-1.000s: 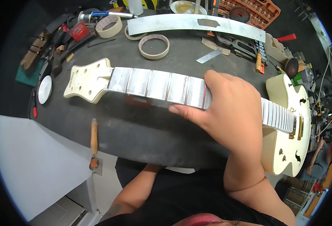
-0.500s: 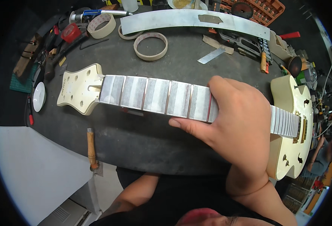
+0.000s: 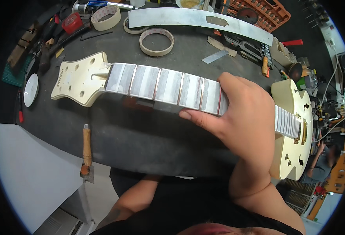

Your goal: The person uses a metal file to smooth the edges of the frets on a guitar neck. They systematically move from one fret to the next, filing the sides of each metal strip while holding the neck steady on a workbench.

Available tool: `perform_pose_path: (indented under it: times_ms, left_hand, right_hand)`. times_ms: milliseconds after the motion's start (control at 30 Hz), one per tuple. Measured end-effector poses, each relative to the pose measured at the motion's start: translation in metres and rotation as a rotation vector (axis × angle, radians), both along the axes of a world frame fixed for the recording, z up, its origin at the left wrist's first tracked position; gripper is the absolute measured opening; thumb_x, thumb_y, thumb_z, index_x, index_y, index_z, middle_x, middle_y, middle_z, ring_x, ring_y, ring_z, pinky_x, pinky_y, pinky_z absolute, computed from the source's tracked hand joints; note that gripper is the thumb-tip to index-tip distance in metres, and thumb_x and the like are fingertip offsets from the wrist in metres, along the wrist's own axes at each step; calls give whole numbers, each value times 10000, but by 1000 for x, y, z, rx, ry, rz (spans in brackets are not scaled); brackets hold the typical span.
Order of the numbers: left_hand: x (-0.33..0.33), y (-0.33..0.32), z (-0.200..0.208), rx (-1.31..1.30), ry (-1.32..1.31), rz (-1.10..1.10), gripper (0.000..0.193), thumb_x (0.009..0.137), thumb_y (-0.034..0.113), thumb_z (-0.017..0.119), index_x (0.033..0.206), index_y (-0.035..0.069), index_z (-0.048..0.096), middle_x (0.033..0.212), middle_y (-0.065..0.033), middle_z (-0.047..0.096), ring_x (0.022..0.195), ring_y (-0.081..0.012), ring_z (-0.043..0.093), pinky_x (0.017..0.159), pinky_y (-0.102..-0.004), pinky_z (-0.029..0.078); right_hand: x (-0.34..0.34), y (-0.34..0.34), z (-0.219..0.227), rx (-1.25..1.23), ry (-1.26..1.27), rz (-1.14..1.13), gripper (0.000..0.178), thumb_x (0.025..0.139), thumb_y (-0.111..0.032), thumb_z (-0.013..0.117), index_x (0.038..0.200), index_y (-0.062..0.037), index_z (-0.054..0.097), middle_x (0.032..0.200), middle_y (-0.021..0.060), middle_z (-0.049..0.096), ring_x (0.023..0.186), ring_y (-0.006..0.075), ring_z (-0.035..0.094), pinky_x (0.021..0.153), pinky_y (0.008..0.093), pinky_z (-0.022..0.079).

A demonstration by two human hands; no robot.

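Note:
A cream electric guitar lies across the bench, its body at the right and its headstock at the left. Pale tape strips cover the fingerboard between the metal frets, and one fret line beside my hand looks red. My right hand is wrapped round the neck from above, thumb along the near edge, fingers curling out of sight over the far edge. The headstock end appears lifted off the bench. Of my left arm only the forearm shows; the hand is hidden below the bench edge.
Masking tape rolls and a long curved metal strip lie at the back. A wooden-handled tool overhangs the near edge. At the left is a white dish; at the back right, an orange socket case. A person is in the background.
The headstock end of the neck has risen, with my right hand still round the neck. The whole view has shifted slightly.

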State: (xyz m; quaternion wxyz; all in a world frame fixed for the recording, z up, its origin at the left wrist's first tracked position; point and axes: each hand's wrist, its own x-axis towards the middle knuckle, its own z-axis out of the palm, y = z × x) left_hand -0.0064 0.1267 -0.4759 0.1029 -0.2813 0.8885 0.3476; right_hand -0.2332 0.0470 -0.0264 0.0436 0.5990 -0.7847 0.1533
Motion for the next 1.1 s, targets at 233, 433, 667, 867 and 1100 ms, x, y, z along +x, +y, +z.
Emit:
perform_pose_path:
  times_ms: [233, 433, 667, 867, 1100]
  left_hand:
    - [-2, -2, -4, -21, 41, -15, 472, 1002, 247, 664, 1413, 27, 739, 1293, -240, 797, 1244, -449, 754, 1088, -526, 597]
    - [0, -1, -11, -43, 72, -26, 465, 1014, 265, 660, 1402, 26, 748, 1299, -246, 795, 1251, -452, 751, 1096, -527, 593]
    - [8, 0, -15, -105, 196, -18, 458, 1027, 285, 656, 1389, 24, 759, 1305, -252, 791, 1260, -455, 748, 1104, -527, 588]
    - [13, -24, -6, 100, -277, 9, 357, 968, 180, 670, 1231, -5, 824, 1265, -291, 788, 1212, -445, 759, 1058, -541, 593]
    - [57, -20, 37, 29, -212, 80, 348, 974, 164, 692, 1205, -75, 795, 1156, -281, 801, 913, -393, 808, 845, -488, 641]
  right_hand:
    - [2, 1, -2, -32, 46, -1, 750, 678, -654, 988, 830, -24, 611, 751, 177, 635, 743, 432, 652, 685, 513, 502]
    - [3, 2, -5, -39, 66, -9, 753, 700, -685, 963, 804, -19, 626, 736, 179, 643, 752, 428, 666, 690, 513, 510]
    - [3, 5, -5, -33, 66, -15, 777, 776, -761, 891, 836, -11, 698, 778, 193, 713, 810, 423, 733, 736, 517, 568]
    - [2, 11, 10, 77, 3, -70, 774, 829, -788, 849, 898, -22, 761, 854, 187, 781, 914, 405, 790, 806, 523, 609]
    - [-15, 29, -3, -339, 24, 148, 634, 855, -582, 926, 1125, -38, 745, 1131, 177, 768, 1133, 396, 713, 993, 487, 555]
